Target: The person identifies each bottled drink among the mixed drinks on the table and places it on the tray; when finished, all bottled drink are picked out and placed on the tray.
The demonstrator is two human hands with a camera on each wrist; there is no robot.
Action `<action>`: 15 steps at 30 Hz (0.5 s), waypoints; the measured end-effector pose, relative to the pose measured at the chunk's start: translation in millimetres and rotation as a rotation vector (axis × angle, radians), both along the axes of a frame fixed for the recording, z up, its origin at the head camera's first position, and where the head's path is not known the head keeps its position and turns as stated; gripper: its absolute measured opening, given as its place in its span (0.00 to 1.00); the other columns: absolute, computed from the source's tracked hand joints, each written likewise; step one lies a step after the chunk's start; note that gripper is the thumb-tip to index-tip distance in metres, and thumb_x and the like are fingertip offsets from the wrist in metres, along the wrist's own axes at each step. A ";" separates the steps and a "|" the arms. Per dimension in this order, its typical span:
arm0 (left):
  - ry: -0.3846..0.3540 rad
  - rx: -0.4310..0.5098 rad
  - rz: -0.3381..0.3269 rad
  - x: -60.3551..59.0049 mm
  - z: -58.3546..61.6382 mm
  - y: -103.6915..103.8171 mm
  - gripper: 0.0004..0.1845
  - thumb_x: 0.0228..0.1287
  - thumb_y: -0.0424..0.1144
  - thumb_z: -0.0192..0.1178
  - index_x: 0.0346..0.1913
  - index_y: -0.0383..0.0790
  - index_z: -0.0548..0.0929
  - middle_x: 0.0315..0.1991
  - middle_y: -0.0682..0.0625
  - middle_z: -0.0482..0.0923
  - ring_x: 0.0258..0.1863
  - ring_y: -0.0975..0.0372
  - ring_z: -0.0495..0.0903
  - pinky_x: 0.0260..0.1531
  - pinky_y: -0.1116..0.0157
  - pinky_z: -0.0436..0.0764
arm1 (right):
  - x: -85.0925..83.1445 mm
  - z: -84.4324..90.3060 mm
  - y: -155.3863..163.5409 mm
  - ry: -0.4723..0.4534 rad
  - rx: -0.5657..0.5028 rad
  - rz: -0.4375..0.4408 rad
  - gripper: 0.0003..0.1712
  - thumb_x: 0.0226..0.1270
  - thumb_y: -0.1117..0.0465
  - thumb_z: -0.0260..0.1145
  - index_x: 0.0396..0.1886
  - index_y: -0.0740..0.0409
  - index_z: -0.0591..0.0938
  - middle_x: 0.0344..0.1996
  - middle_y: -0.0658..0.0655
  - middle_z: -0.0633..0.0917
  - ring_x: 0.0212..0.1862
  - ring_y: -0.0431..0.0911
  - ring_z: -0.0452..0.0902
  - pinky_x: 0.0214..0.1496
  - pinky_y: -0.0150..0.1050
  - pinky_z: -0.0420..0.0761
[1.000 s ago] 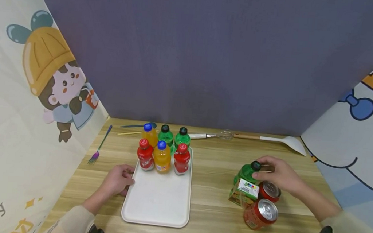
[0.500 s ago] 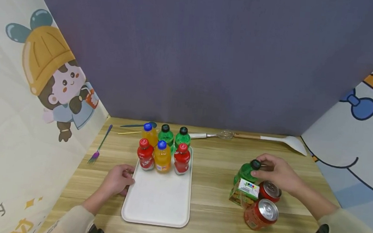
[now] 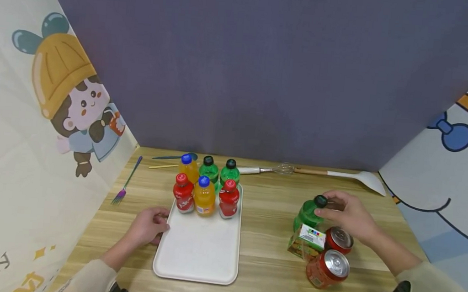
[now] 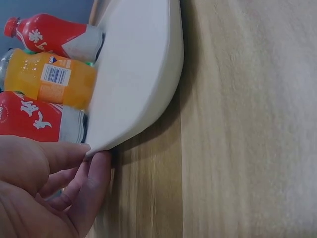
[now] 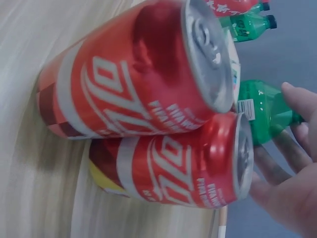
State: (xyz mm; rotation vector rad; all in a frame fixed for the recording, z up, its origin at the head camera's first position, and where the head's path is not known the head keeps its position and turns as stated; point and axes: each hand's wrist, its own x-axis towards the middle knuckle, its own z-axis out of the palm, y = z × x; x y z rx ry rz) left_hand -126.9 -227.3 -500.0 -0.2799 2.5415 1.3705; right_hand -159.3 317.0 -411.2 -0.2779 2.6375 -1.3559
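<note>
My left hand (image 3: 151, 225) pinches the left rim of a white tray (image 3: 196, 257) between thumb and fingers, plainly seen in the left wrist view. At the tray's far end stand two red bottles (image 3: 228, 199), two orange drink bottles with blue caps (image 3: 204, 198) and two green bottles (image 3: 209, 169). On the right, my right hand (image 3: 350, 217) holds another green bottle (image 3: 308, 214) near its black cap, thumb on the near side and fingers behind. A small green-and-white box (image 3: 308, 242) stands in front of that bottle. Two red soda cans (image 5: 138, 74) are beside the box, below my right hand.
Along the back edge lie a whisk (image 3: 271, 169), a white-headed ladle (image 3: 363, 178), a dark blue spoon (image 3: 175, 156) and a yellow stick (image 3: 163, 166). A purple-blue fork (image 3: 126, 181) lies at the left. Printed side panels and a dark back wall (image 3: 264, 75) enclose the wooden table.
My right hand has shifted slightly up and left, and the held green bottle's cap has moved slightly away with it. The left hand and tray have stayed put.
</note>
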 end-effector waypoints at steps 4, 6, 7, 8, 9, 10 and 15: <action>0.001 0.041 -0.004 1.3 -1.6 -1.0 0.23 0.61 0.23 0.66 0.60 0.26 0.78 0.36 0.41 0.82 0.25 0.57 0.82 0.21 0.58 0.90 | 1.3 10.9 -1.2 0.021 0.057 -0.043 0.28 0.67 0.46 0.73 0.58 0.57 0.79 0.53 0.60 0.86 0.53 0.44 0.81 0.48 0.38 0.87; 0.001 0.060 -0.011 1.6 -2.1 -1.9 0.23 0.60 0.23 0.66 0.60 0.25 0.78 0.36 0.41 0.82 0.25 0.57 0.83 0.21 0.57 0.91 | 1.6 16.6 -2.4 0.030 0.056 -0.060 0.28 0.68 0.45 0.72 0.59 0.56 0.79 0.54 0.58 0.85 0.54 0.44 0.80 0.49 0.38 0.85; 0.001 0.068 -0.016 1.7 -2.0 -2.4 0.23 0.60 0.23 0.66 0.60 0.24 0.78 0.37 0.41 0.82 0.26 0.57 0.83 0.22 0.57 0.91 | 1.3 18.9 -3.2 0.040 0.047 -0.064 0.27 0.68 0.45 0.72 0.59 0.55 0.79 0.54 0.58 0.85 0.53 0.43 0.80 0.49 0.39 0.85; -0.003 0.074 -0.014 1.8 -1.9 -2.8 0.23 0.60 0.23 0.66 0.60 0.24 0.78 0.37 0.41 0.82 0.27 0.57 0.83 0.22 0.56 0.91 | 1.0 20.7 -4.1 0.055 0.033 -0.062 0.26 0.69 0.46 0.71 0.58 0.55 0.79 0.53 0.57 0.85 0.53 0.42 0.80 0.49 0.38 0.85; -0.004 0.080 -0.019 1.9 -1.6 -3.3 0.23 0.60 0.23 0.66 0.60 0.24 0.78 0.37 0.41 0.82 0.27 0.57 0.83 0.23 0.56 0.91 | 0.5 22.2 -5.0 0.072 0.017 -0.062 0.24 0.69 0.47 0.71 0.58 0.55 0.79 0.52 0.56 0.85 0.52 0.41 0.81 0.48 0.38 0.85; -0.007 0.081 -0.021 2.0 -1.3 -3.8 0.24 0.60 0.23 0.67 0.60 0.24 0.78 0.37 0.40 0.81 0.28 0.57 0.82 0.23 0.56 0.91 | 0.1 23.5 -6.0 0.092 -0.002 -0.061 0.23 0.70 0.49 0.71 0.57 0.56 0.79 0.52 0.55 0.85 0.52 0.41 0.81 0.48 0.38 0.86; -0.026 0.080 -0.025 1.9 0.1 -4.4 0.25 0.60 0.23 0.67 0.61 0.24 0.78 0.38 0.40 0.81 0.29 0.56 0.82 0.25 0.56 0.92 | -2.9 29.5 -10.6 0.203 -0.057 -0.052 0.19 0.73 0.54 0.69 0.57 0.58 0.80 0.49 0.51 0.86 0.49 0.36 0.83 0.45 0.33 0.88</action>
